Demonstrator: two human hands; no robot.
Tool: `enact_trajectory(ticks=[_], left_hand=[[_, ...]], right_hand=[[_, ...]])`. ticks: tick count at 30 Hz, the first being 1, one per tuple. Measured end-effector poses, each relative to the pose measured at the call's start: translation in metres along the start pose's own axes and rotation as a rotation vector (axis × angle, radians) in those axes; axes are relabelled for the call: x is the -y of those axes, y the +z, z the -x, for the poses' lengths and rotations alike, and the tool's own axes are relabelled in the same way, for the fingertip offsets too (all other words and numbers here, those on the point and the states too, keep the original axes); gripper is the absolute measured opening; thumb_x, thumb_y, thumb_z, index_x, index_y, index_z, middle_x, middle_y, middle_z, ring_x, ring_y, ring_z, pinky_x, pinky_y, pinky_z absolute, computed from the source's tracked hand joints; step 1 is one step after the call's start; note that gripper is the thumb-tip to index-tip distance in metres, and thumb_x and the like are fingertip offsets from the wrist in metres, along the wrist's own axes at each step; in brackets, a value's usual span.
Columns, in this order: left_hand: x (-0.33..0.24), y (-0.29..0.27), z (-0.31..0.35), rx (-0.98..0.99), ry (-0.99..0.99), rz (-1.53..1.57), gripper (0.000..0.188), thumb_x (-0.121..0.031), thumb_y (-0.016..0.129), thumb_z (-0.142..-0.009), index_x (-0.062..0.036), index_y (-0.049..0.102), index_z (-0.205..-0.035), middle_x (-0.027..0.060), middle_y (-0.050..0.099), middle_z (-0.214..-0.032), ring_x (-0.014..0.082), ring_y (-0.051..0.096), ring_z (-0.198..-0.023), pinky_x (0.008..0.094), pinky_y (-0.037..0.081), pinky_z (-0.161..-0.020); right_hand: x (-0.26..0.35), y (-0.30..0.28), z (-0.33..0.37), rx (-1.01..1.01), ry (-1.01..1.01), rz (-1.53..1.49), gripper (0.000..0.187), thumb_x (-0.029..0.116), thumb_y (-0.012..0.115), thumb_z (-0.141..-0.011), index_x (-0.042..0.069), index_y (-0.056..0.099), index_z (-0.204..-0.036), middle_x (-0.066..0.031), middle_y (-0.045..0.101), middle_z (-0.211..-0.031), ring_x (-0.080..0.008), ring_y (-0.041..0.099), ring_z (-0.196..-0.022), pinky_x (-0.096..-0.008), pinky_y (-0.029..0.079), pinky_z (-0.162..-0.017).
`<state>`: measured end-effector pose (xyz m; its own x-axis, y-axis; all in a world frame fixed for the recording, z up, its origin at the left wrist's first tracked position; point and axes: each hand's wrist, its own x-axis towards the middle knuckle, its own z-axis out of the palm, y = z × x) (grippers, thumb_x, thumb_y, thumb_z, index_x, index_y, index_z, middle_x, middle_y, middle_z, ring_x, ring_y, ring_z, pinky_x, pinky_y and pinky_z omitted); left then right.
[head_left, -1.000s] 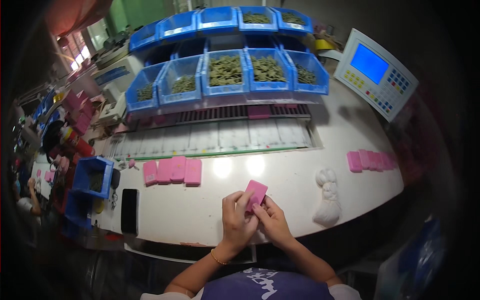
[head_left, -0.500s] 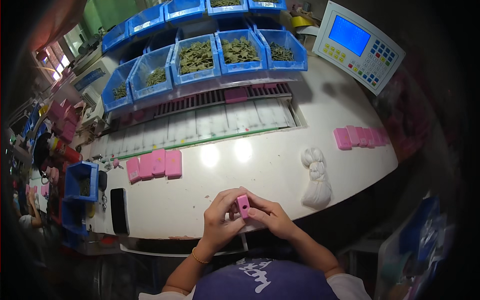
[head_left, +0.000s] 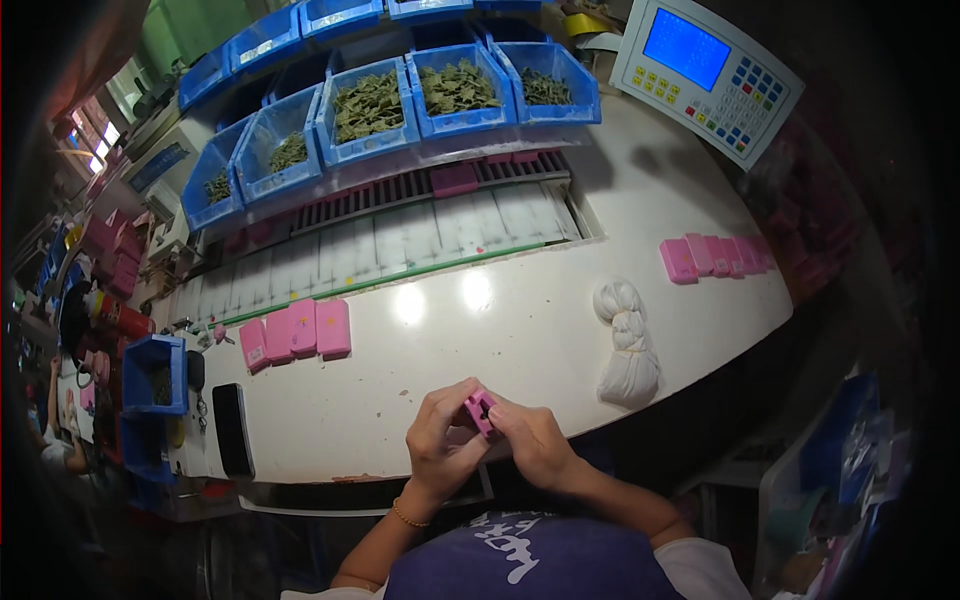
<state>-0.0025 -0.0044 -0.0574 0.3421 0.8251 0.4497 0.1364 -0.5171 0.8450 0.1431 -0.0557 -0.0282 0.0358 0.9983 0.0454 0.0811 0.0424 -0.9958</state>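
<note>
Both hands meet over the table's near edge, around a small pink box (head_left: 480,412) with a dark opening in the side turned up toward me. My left hand (head_left: 441,441) grips it from the left, fingers curled behind it. From the right, my right hand (head_left: 537,441) holds the same box, with its thumb at the opening. What lies inside is too dark to make out. A row of pink boxes (head_left: 333,328) lies to the left on the white table (head_left: 420,375), and another row (head_left: 679,261) is at the far right. Nearest my right hand is a tied white bundle (head_left: 629,345).
Blue bins (head_left: 365,110) of dried greenish pieces stand in tiers at the back, above a lit white panel (head_left: 390,242). A keypad unit with a blue screen (head_left: 687,48) is at back right. On the left lie a black phone (head_left: 232,430) and a blue bin (head_left: 153,375).
The pink box has tilted in my hands, and its dark opening looks wider and longer. My right hand has shifted slightly left. The whole view has moved a little.
</note>
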Motion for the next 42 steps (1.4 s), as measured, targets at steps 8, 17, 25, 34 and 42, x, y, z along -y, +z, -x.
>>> enact_trajectory(ticks=[8, 17, 25, 34, 42], left_hand=[[-0.001, -0.004, -0.003, 0.022, -0.041, 0.12, 0.057, 0.001, 0.083, -0.071, -0.0005, 0.059, -0.122, 0.0129, 0.061, -0.111, 0.0205, 0.066, -0.093, 0.0308, 0.057, -0.078], [0.0, -0.008, -0.001, 0.062, -0.148, 0.236, 0.062, -0.006, 0.086, -0.071, 0.0004, 0.056, -0.124, 0.0088, 0.054, -0.118, 0.0193, 0.059, -0.109, 0.033, 0.053, -0.092], [-0.004, 0.008, 0.023, 0.024, 0.214, -0.189, 0.062, -0.019, 0.092, -0.062, -0.0096, 0.066, -0.117, 0.0086, 0.046, -0.105, 0.0206, 0.052, -0.093, 0.0326, 0.049, -0.074], [0.002, -0.003, 0.001, 0.303, -0.438, 0.546, 0.074, -0.06, 0.047, -0.096, 0.0017, 0.043, -0.137, 0.0124, 0.053, -0.125, 0.023, 0.053, -0.116, 0.0364, 0.041, -0.1], [-0.014, 0.001, -0.023, -0.113, -0.855, 1.397, 0.067, -0.058, 0.032, -0.102, 0.0031, 0.059, -0.108, 0.0126, 0.065, -0.093, 0.0183, 0.063, -0.085, 0.031, 0.052, -0.075]], right_hand=[[-0.008, -0.011, -0.001, 0.026, 0.137, -0.036, 0.04, 0.027, 0.041, -0.105, -0.005, 0.061, -0.119, -0.0149, 0.068, -0.082, -0.0139, 0.059, -0.075, -0.0315, 0.05, -0.072], [-0.006, -0.015, -0.007, 0.003, 0.049, -0.098, 0.039, 0.027, 0.043, -0.106, -0.006, 0.062, -0.116, -0.0082, 0.068, -0.089, -0.0079, 0.059, -0.086, -0.0244, 0.05, -0.075], [-0.021, -0.018, -0.03, -0.124, 0.213, -0.294, 0.032, 0.023, 0.04, -0.107, 0.0, 0.055, -0.125, -0.0036, 0.063, -0.095, -0.0078, 0.06, -0.084, -0.0238, 0.051, -0.077], [0.019, -0.009, -0.033, -0.016, -0.017, 0.153, 0.029, 0.023, 0.042, -0.106, 0.008, 0.055, -0.127, -0.0081, 0.06, -0.09, -0.0132, 0.056, -0.079, -0.0248, 0.046, -0.072], [0.01, 0.013, -0.019, -0.272, -0.463, 0.569, 0.043, 0.026, 0.04, -0.104, -0.004, 0.045, -0.135, -0.0169, 0.057, -0.129, -0.0307, 0.044, -0.115, -0.0441, 0.026, -0.104]])
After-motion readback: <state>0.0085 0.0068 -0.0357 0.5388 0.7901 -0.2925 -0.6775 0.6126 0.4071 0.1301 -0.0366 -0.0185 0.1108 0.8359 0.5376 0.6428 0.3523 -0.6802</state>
